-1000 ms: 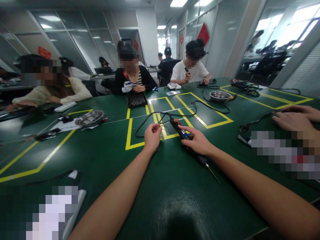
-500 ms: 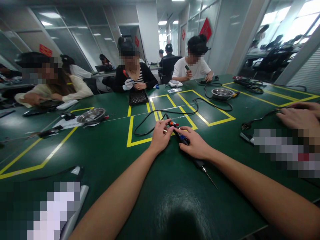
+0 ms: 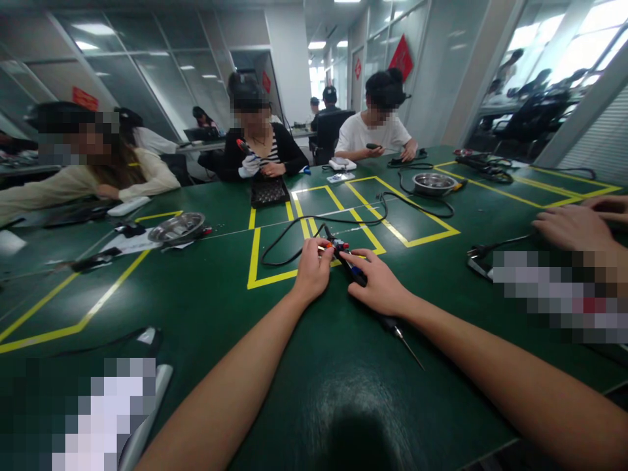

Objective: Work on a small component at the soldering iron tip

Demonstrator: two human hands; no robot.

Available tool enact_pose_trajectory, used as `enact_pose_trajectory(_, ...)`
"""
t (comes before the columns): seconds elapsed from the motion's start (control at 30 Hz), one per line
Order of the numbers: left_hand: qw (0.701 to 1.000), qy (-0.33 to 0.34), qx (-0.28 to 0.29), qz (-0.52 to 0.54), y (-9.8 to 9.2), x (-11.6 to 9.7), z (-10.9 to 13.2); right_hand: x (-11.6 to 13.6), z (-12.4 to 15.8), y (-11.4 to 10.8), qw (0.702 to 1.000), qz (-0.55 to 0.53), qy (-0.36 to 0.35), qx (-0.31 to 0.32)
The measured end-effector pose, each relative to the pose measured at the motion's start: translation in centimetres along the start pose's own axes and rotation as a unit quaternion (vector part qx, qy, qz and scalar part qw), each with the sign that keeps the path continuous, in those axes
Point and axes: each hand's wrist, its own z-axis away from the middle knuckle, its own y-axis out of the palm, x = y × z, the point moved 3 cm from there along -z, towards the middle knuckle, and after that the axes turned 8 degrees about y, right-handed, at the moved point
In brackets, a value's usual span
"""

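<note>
A soldering iron [image 3: 389,322] with a black handle, a blue part and a thin bare metal tip lies slanted on the green table, its tip toward me. My right hand [image 3: 377,282] is closed around the handle, the index finger reaching toward the upper end. Small red and orange parts [image 3: 344,246] show at that end, where the black cord [image 3: 330,230] comes out. There my left hand [image 3: 314,269] pinches a small orange piece beside the handle; its exact kind is too small to make out. The cord loops away across the table.
Yellow tape outlines mark the green table [image 3: 294,366]. Metal bowls stand at the left [image 3: 176,227] and far right [image 3: 434,184]. Across from me, a co-worker has a black tray [image 3: 269,193]. At the right edge are another person's hands [image 3: 579,229] and a black plug [image 3: 483,252].
My left fingers have closed in at the orange piece, which has shifted slightly left. My right hand stays on the handle. Across the table, a co-worker's green-handled tool has been lowered.
</note>
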Motion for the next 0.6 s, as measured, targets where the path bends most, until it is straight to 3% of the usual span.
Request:
enact_pose_trajectory(0.27,0.999,-0.020,0.014,-0.035,0.1,0.1,0.1,-0.2,0.0,0.1,1.000,0.003,-0.002,0.003)
enact_pose_trajectory(0.6,0.993,-0.093,0.007,0.073,0.2,1.9,-0.2,0.1,0.0,-0.2,1.000,0.005,-0.019,0.012)
